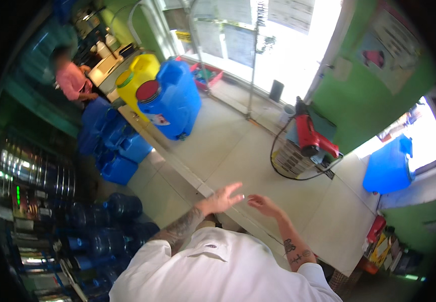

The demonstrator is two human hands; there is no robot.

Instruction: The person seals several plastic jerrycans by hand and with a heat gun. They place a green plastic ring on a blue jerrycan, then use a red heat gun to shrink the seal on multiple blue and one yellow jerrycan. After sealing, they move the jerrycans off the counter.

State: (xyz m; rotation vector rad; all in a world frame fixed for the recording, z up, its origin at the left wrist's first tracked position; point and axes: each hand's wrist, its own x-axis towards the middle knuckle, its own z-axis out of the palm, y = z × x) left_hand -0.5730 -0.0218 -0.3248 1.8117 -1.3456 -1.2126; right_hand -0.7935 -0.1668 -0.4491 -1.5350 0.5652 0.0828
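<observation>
My left hand (220,200) is over the near edge of the white tiled counter (233,151), its fingers spread and nothing in them. Just to its right, my right hand (265,206) hangs above the counter, empty, with its fingers loosely extended toward the left one. A small gap separates the two hands. Farther off on the counter lies a red power tool (308,135), like a heat gun, with a black nozzle and a looping black cord. It rests on a box-like stack (289,161).
A blue jug (180,95) with a dark red cap and a yellow jug (145,70) stand at the far left of the counter. Another blue jug (389,163) sits at the right. Large blue water bottles (122,205) fill the left floor. A person in pink (72,80) stands far left.
</observation>
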